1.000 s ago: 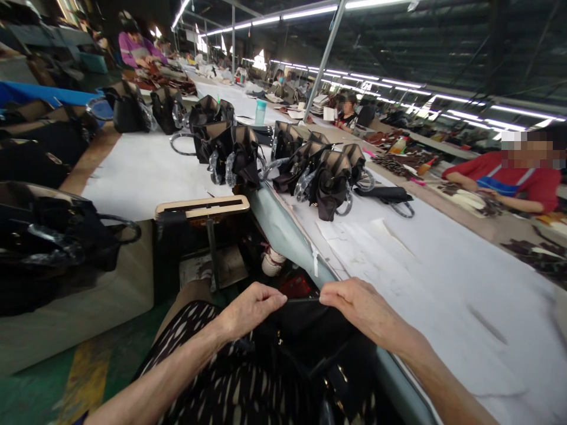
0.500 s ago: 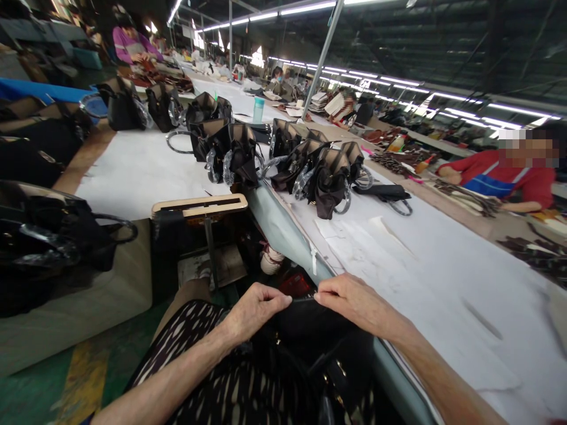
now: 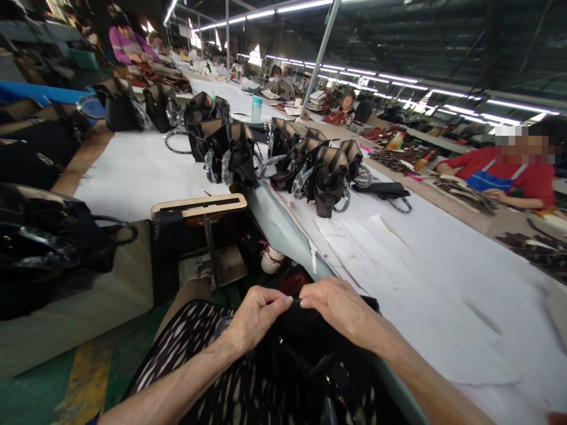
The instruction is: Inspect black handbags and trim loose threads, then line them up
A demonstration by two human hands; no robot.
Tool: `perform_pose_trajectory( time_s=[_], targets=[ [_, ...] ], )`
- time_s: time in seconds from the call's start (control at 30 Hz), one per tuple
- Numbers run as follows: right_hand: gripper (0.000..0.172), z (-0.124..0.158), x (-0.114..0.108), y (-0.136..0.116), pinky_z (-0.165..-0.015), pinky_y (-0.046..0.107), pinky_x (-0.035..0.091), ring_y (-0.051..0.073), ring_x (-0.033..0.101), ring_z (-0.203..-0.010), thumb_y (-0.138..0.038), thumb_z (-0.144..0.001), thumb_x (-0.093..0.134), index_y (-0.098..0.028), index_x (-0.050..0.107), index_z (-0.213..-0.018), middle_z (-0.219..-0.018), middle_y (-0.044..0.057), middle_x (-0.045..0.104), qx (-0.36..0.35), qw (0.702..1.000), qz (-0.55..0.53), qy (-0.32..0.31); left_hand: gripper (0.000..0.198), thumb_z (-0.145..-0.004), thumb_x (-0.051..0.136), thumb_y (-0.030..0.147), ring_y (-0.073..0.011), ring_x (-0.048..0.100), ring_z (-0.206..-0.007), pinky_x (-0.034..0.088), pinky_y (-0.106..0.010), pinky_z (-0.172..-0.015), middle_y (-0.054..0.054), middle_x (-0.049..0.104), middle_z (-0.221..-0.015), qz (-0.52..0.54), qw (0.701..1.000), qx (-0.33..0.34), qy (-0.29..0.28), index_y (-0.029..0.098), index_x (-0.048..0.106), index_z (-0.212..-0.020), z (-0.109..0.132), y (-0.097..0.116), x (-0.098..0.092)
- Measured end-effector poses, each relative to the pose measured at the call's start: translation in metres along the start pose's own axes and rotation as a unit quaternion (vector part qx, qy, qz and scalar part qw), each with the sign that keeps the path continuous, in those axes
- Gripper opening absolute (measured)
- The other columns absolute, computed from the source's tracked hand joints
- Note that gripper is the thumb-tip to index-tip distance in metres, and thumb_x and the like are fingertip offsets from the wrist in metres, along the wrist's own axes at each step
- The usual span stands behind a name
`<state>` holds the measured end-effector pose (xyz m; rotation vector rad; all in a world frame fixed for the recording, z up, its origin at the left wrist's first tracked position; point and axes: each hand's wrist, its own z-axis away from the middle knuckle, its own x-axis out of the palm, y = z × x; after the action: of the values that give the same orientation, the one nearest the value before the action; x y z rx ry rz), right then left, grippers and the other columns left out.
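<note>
A black handbag [image 3: 305,336] with small gold-coloured fittings rests on my lap, against the table's edge. My left hand [image 3: 259,313] pinches its upper edge between thumb and fingers. Close beside it, my right hand [image 3: 339,304] is closed on the same edge, the two thumbs a short gap apart. The lower part of the bag is dark, and its details are hard to make out. Part of its top edge shows past my right hand.
Several black handbags [image 3: 330,177] with plastic-wrapped handles stand on the white-covered table [image 3: 425,265]. At left, more bags [image 3: 48,230] lie on a bench. A machine with a pale slotted top [image 3: 199,205] stands ahead. Across the table sits a co-worker in red [image 3: 527,171].
My right hand has slid left along the bag's edge, closer to my left hand. More of the top edge now shows at its right. My left hand has barely moved.
</note>
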<state>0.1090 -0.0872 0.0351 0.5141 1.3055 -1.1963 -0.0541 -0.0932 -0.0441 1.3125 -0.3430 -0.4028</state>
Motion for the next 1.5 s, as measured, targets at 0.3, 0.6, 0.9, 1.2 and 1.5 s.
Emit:
perform_pose_trajectory(
  time_s=[0.3, 0.6, 0.9, 1.2, 1.5],
  targets=[
    [0.03, 0.008, -0.004, 0.009, -0.052, 0.022, 0.024, 0.009, 0.035, -0.051, -0.026, -0.082, 0.042, -0.018, 0.043, -0.054, -0.051, -0.006, 0.035, 0.039, 0.998, -0.042, 0.034, 0.051, -0.081, 0.042, 0.056, -0.0108, 0.044, -0.058, 0.032, -0.02, -0.055, 0.001, 0.056, -0.062, -0.02, 0.996, -0.013, -0.09, 0.012, 0.067, -0.077, -0.003, 0.018, -0.029],
    [0.029, -0.003, -0.008, 0.016, -0.054, 0.021, 0.026, 0.01, 0.037, -0.054, -0.028, -0.082, 0.04, -0.019, 0.043, -0.055, -0.053, -0.006, 0.037, 0.083, 0.993, -0.074, 0.035, 0.04, -0.078, 0.051, 0.048, -0.0114, 0.044, -0.058, 0.031, -0.019, -0.052, 0.001, 0.057, -0.063, -0.034, 0.99, -0.014, -0.139, 0.011, 0.067, -0.08, -0.012, 0.024, -0.053],
    [0.024, -0.031, -0.02, 0.008, -0.056, 0.021, 0.029, 0.01, 0.044, -0.058, -0.029, -0.086, 0.042, -0.022, 0.056, -0.068, -0.059, -0.006, 0.049, 0.084, 0.995, -0.046, 0.006, 0.033, -0.078, 0.049, 0.037, -0.0086, 0.031, -0.05, 0.021, -0.022, -0.046, 0.005, 0.036, -0.05, -0.016, 0.997, -0.024, -0.065, 0.014, 0.051, -0.055, -0.032, 0.019, -0.061],
    [0.024, -0.057, -0.028, 0.002, -0.065, 0.022, 0.037, 0.011, 0.052, -0.063, -0.026, -0.087, 0.045, -0.02, 0.061, -0.071, -0.063, -0.004, 0.058, 0.126, 0.991, -0.025, 0.038, 0.038, -0.079, 0.049, 0.042, -0.0088, 0.034, -0.05, 0.024, -0.021, -0.047, 0.004, 0.039, -0.05, -0.015, 0.995, -0.039, -0.087, 0.014, 0.052, -0.054, -0.059, 0.021, -0.07],
    [0.021, 0.024, -0.013, -0.029, -0.085, 0.031, 0.044, 0.02, 0.056, -0.097, -0.027, -0.086, 0.045, -0.025, 0.057, -0.103, -0.107, 0.005, 0.061, 0.309, 0.932, -0.008, 0.189, 0.043, -0.07, 0.055, 0.056, -0.0147, 0.049, -0.057, 0.036, -0.022, -0.051, -0.001, 0.056, -0.058, 0.077, 0.983, -0.125, -0.114, 0.014, 0.064, -0.064, -0.072, 0.009, -0.078]
  ],
)
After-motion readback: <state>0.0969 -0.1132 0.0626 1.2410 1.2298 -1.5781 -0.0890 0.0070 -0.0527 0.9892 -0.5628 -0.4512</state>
